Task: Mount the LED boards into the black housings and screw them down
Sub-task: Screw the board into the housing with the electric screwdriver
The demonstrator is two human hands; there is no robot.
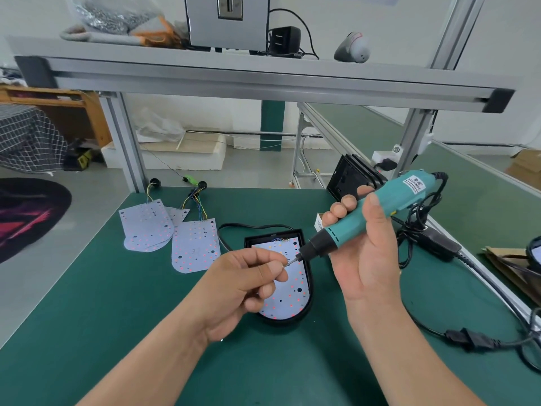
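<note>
The thumb and forefinger (275, 269) of the left hand (240, 288) are pressed together in a pinch right at the tip of the bit (292, 259). A screw is probably held there, but it is too small to be made out. The remaining fingers are curled underneath. The right hand (369, 259) is wrapped round the teal electric screwdriver (389, 200), which is slanted down and to the left so that its bit is aimed at the pinch.

Just below both hands, a black housing (311, 288) lies flat on the green mat (117, 303). An LED board (292, 291) is seated inside it, LED side up. The long axis of the housing runs away from the person: its rounded end is nearest the body, and its square end, where the wires enter, is farthest.

The task is judged to be at an early stage. One board is in place, and no driven screws can be distinguished on it. Several loose boards (194, 247) with wire tails lie on the mat to the left, well apart from the housing. Empty housings (348, 177) are propped at the far right. These are taken to be waiting to be mounted and screwed down.
</note>
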